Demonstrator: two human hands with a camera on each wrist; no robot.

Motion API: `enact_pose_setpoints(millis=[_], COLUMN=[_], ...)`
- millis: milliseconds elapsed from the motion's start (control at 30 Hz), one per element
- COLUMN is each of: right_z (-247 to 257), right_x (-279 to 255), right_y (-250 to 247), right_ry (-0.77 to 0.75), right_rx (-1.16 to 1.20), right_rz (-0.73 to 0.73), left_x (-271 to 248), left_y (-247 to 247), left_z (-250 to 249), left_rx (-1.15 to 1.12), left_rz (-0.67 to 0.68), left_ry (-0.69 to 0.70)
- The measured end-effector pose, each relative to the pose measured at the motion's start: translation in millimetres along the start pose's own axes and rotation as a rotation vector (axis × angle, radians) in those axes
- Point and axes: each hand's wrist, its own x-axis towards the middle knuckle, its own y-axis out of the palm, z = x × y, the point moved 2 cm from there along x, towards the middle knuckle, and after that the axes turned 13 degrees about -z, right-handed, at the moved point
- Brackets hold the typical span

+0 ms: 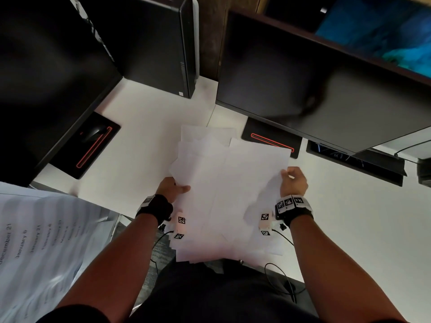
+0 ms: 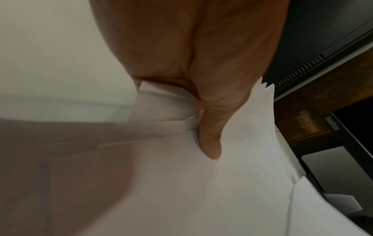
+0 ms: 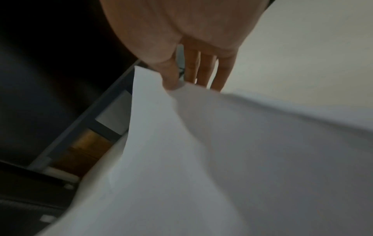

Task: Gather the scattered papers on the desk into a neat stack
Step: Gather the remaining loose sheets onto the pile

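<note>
A loose, uneven bundle of white papers is held above the white desk, its corners fanned out at the far end. My left hand grips the bundle's left edge, thumb lying on top of the papers and fingers hidden beneath. My right hand pinches the right edge, thumb on the sheets with the fingers behind them. The near end of the bundle hangs past the desk's front edge, over my lap.
Two dark monitors and a black computer tower stand at the back. Black monitor bases with red lines flank the bundle. A printed sheet with dates lies lower left. Cables hang at the desk's front edge.
</note>
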Motion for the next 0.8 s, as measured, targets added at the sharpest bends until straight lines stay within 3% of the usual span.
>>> enact_pose_setpoints(millis=[133, 267, 433, 633, 800], right_z=[47.2, 110.7, 152.3, 111.1, 72.2], right_x=[10.4, 6.4, -12.0, -41.8, -66.8], right_y=[-27.4, -42.4, -0.1, 81.8, 106.2], right_ry=[-0.385, -0.768, -1.057, -0.984, -0.92], right_rx=[0.025, -0.003, -0.216, -0.482, -0.695], right_rz=[-0.044, 0.13, 0.4, 0.656, 0.718], left_x=[-0.7, -0.2, 19.7, -0.1, -3.6], left_y=[-2.3, -1.6, 7.3, -0.3, -0.1], left_z=[0.1, 1.1, 24.4, 2.0, -3.3], left_rx=[-0.021, -0.033, -0.043, 0.007, 0.041], left_rz=[0.022, 0.037, 0.032, 0.023, -0.019], left_ry=[-0.008, -0.014, -0.019, -0.027, -0.024])
